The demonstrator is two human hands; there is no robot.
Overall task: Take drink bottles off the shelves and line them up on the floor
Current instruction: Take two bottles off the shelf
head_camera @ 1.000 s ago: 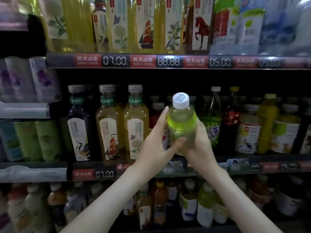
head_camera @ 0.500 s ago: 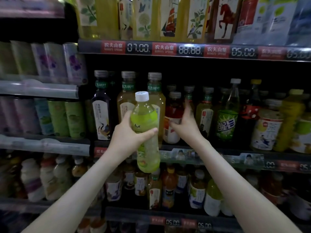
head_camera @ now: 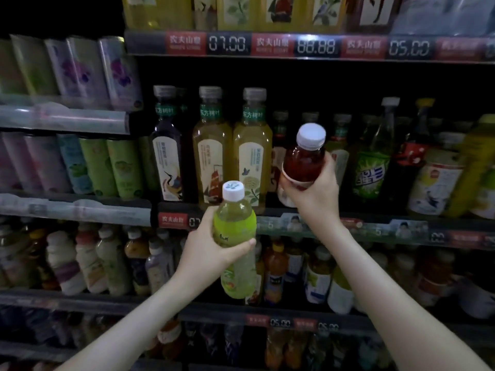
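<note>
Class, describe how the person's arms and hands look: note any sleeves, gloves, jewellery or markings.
Both arms are bare: no sleeve shows on the left forearm or right forearm. The left hand and right hand wear no gloves, rings, watch or bracelet. No markings are visible.

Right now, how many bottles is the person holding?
2. A green bottle is in the left hand, low and centre. A red bottle is in the right hand, up by the middle shelf. Neither grip seems to hide another.

Left hand [head_camera: 207,246] low, right hand [head_camera: 314,194] higher, both in curled grips.
</note>
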